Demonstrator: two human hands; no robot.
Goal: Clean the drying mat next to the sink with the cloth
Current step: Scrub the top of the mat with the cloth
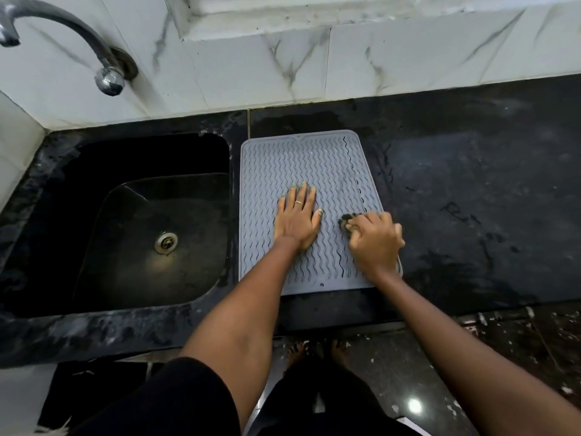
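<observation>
1. Two hands lie on the mat point(301, 171), a grey ribbed sheet flat on the black counter point(471, 190), just right of the sink point(63, 190).
2. Sink: a dark basin sunk in the counter, with a metal drain point(166, 242) in its floor; nothing else can be made out inside it. A curved tap point(63, 29) comes off the marbled wall tiles point(283, 64) above its far left corner.
3. No brand, label or writing can be read on anything.
4. Left hand point(297, 220): palm down on the middle of the mat, fingers straight and close together, pointing away from the person, thumb out to the right. A ring point(298, 202) sits on one finger. It presses flat and grips nothing.
5. Right hand point(375, 239): over the mat's right edge, near the front, fingers curled tightly round the cloth point(345, 222).
6. Cloth: a small dark wad, mostly hidden in the fist; only a bit pokes out at the fingertips, on the left side, and it touches the mat between the two hands.
7. Dark wavy lines mark the ribs along the mat's right side, beyond the right hand.
8. Below the counter edge, bare feet point(314, 350) stand on a dark speckled floor point(503, 341).
</observation>
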